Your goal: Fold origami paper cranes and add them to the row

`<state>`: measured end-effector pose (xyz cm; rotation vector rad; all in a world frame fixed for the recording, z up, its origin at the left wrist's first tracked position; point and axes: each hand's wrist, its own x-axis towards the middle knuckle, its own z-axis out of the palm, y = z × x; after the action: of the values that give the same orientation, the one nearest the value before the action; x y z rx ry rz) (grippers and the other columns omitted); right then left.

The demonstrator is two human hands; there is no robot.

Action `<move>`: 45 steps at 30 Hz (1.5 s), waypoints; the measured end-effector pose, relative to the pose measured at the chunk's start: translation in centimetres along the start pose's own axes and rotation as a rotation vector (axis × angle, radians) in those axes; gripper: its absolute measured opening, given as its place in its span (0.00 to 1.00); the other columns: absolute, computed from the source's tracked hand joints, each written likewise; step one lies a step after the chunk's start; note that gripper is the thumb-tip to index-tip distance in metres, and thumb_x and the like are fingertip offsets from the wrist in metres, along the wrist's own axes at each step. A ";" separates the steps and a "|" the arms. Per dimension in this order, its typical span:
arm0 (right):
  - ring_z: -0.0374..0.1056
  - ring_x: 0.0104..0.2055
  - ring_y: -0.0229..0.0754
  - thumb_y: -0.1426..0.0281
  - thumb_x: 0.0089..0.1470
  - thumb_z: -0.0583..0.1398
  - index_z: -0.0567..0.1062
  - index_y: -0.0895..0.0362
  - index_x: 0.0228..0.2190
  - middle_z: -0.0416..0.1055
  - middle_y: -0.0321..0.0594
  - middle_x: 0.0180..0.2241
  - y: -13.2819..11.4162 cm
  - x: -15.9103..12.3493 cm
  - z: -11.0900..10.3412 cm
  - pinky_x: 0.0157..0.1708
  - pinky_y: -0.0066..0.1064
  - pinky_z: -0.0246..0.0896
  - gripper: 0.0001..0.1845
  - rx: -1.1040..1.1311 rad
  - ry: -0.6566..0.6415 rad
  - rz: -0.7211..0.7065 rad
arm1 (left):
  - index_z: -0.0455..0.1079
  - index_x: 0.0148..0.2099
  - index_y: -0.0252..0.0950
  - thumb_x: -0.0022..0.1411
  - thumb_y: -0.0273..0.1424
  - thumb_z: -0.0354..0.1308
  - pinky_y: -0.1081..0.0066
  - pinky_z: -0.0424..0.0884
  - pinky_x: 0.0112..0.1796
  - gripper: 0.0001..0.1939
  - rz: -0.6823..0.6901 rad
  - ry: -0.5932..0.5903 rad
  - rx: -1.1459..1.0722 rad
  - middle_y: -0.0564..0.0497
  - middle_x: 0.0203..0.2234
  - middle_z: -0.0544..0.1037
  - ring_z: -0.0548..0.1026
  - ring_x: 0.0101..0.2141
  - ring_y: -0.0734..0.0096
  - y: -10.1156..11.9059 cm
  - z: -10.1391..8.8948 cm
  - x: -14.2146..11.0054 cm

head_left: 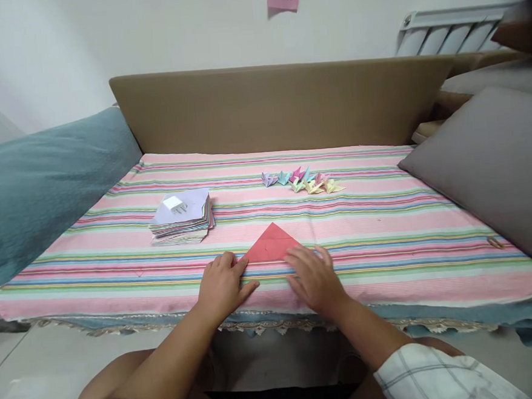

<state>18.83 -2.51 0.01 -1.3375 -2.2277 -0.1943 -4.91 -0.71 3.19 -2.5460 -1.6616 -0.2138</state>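
Note:
A red sheet of paper folded into a triangle (271, 245) lies flat on the striped cloth, its point facing away from me. At its left corner rests my left hand (223, 286), the index fingertip touching the paper and the thumb stretched out apart. My right hand (316, 279) lies over the right corner with its fingers spread and partly covers that corner. Neither hand grips the paper.
Left of the triangle stands a stack of coloured paper (183, 223) with a white plug adapter (174, 204) on top. Several small folded paper cranes (299, 181) sit farther back. A grey cushion (486, 166) borders the right, a blue armrest (50, 184) the left.

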 end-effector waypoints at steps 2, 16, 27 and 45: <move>0.51 0.61 0.50 0.57 0.58 0.50 0.61 0.56 0.56 0.60 0.47 0.57 -0.6 0.0 1.2 0.60 0.50 0.32 0.27 -0.018 -0.069 -0.086 | 0.70 0.47 0.41 0.54 0.48 0.56 0.61 0.64 0.41 0.23 -0.006 0.028 -0.013 0.45 0.39 0.67 0.67 0.41 0.58 0.2 0.0 -0.1; 0.45 0.63 0.53 0.48 0.57 0.45 0.58 0.57 0.58 0.53 0.46 0.61 0.0 0.0 2.9 0.59 0.54 0.35 0.35 -0.014 -0.227 0.015 | 0.66 0.52 0.37 0.55 0.50 0.54 0.39 0.46 0.53 0.28 -0.185 0.134 0.047 0.38 0.47 0.69 0.62 0.53 0.48 -2.5 -1.1 0.1; 0.46 0.63 0.53 0.49 0.57 0.46 0.58 0.58 0.59 0.54 0.47 0.61 0.0 0.0 2.9 0.59 0.53 0.36 0.35 -0.034 -0.234 0.008 | 0.57 0.61 0.35 0.63 0.42 0.48 0.50 0.46 0.58 0.27 0.268 0.181 -0.014 0.42 0.58 0.62 0.55 0.60 0.55 1.8 1.6 1.1; 0.38 0.65 0.52 0.50 0.57 0.48 0.52 0.60 0.61 0.42 0.48 0.63 0.6 0.2 1.1 0.60 0.55 0.34 0.38 -0.017 -0.475 0.107 | 0.55 0.62 0.34 0.58 0.54 0.46 0.56 0.51 0.58 0.38 0.242 0.093 0.007 0.42 0.60 0.59 0.55 0.60 0.55 2.6 4.6 0.9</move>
<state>18.84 -1.59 -0.90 -1.6412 -2.5250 0.1624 -1.82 -0.20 -1.23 -2.6561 -1.3063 -0.2995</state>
